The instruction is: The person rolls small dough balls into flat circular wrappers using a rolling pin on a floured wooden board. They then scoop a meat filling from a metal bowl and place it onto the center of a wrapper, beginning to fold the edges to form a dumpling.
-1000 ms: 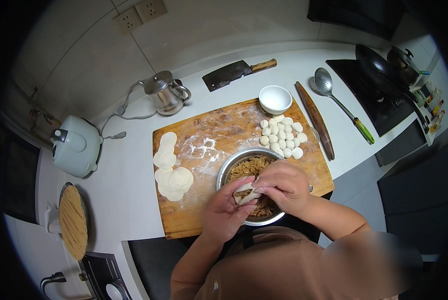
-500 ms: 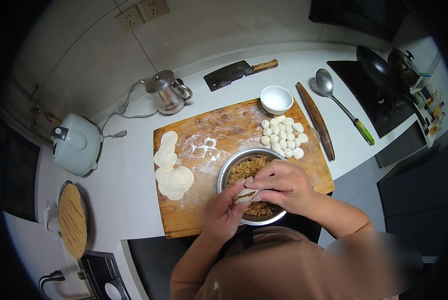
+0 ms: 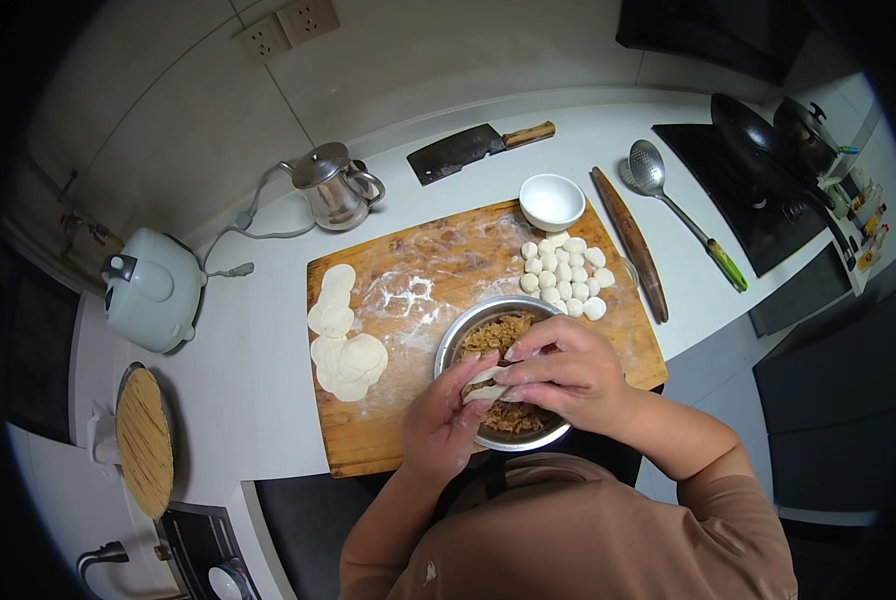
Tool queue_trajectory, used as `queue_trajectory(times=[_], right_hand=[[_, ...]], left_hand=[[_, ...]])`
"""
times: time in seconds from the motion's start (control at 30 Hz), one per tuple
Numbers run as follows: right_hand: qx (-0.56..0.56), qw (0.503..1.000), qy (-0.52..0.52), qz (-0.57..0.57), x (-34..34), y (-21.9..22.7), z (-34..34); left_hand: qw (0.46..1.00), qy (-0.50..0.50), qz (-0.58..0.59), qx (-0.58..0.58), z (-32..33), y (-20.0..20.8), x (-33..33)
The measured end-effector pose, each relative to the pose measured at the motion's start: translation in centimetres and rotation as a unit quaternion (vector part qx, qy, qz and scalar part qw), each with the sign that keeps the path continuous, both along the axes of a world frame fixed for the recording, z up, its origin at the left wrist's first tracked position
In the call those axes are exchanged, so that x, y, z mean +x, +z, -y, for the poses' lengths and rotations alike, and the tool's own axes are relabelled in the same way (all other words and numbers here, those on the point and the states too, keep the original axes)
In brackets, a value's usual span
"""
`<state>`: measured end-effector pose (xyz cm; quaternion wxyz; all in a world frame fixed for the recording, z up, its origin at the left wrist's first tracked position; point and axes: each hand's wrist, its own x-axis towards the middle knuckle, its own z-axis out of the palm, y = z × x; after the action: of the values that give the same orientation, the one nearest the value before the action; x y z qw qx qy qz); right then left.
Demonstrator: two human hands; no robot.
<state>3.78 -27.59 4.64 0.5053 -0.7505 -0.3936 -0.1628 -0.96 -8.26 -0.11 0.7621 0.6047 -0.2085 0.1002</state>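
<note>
Between both hands is a dumpling (image 3: 485,385), a pale wrapper folded around brown filling, held over a steel bowl (image 3: 448,352). My left hand (image 3: 440,418) cradles its left side. With fingers and thumb, my right hand (image 3: 566,378) pinches the wrapper's right end and edge. Brown minced filling (image 3: 496,334) lies in the bowl, partly hidden by the hands. Flat round wrappers (image 3: 348,366) overlap on the left of the floury wooden board (image 3: 408,235). Several small dough balls (image 3: 564,272) sit at its right, in front of a white bowl (image 3: 552,202).
Behind the board lie a cleaver (image 3: 458,152) and a steel kettle (image 3: 334,188). A rolling pin (image 3: 630,240) and a slotted spoon (image 3: 676,200) rest to the right, before the black cooktop (image 3: 738,200) and wok. A pale green cooker (image 3: 153,290) and a round woven tray (image 3: 145,442) stand left.
My right fingers have shifted along the wrapper's edge, and its sides are drawn closer over the filling. Both hands stay above the bowl.
</note>
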Motion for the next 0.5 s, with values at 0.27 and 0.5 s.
queue_trajectory(times=[0.27,0.5], right_hand=[[-0.059,0.997,0.0,0.057,0.4,0.9,-0.1],[-0.078,0.996,0.024,0.019,0.4,1.1,0.1]], left_hand=[[0.994,-0.012,0.006,0.107,-1.3,-0.6,-0.1],[0.985,0.037,0.036,0.164,-1.4,-0.7,0.1]])
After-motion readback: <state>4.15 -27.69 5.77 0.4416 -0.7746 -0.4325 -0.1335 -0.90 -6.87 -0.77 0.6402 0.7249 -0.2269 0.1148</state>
